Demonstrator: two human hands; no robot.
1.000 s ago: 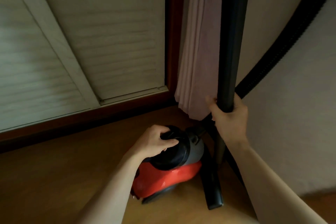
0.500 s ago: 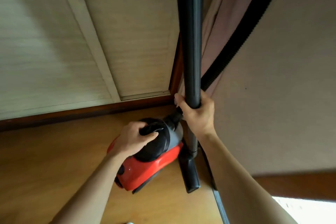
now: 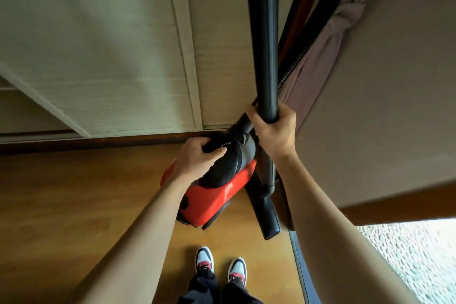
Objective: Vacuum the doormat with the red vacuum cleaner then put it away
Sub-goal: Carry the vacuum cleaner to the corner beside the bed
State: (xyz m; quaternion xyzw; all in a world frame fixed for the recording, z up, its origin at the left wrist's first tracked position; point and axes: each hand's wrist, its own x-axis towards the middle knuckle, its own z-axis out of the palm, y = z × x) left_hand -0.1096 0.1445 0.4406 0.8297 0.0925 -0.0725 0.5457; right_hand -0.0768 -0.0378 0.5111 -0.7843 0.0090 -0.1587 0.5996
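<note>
We had the vacuum [image 3: 217,195] straight ahead and below us, in the corner where the floor [image 3: 74,205] met the wall, a little beyond our shoes [image 3: 204,259]. Its red body lay with its long axis running from near-left to far-right, the hose end pointing into the corner. We could not tell whether it rested on the floor or hung just clear of it. Our left hand [image 3: 197,158] was the nearer to the body, fingers curled tight round the black handle [image 3: 217,148] on top, arm reaching down almost straight. Our right hand [image 3: 274,133] was wrapped round the wand [image 3: 262,32], which stood upright just right of the body, its floor head [image 3: 267,219] on the boards pointing back toward us. The hose [image 3: 313,37] rose beside the curtain [image 3: 330,52]. We saw no doormat we could be sure of. We judged this the putting-away step: the next move turned on settling the body squarely and keeping the wand upright beside it.
</note>
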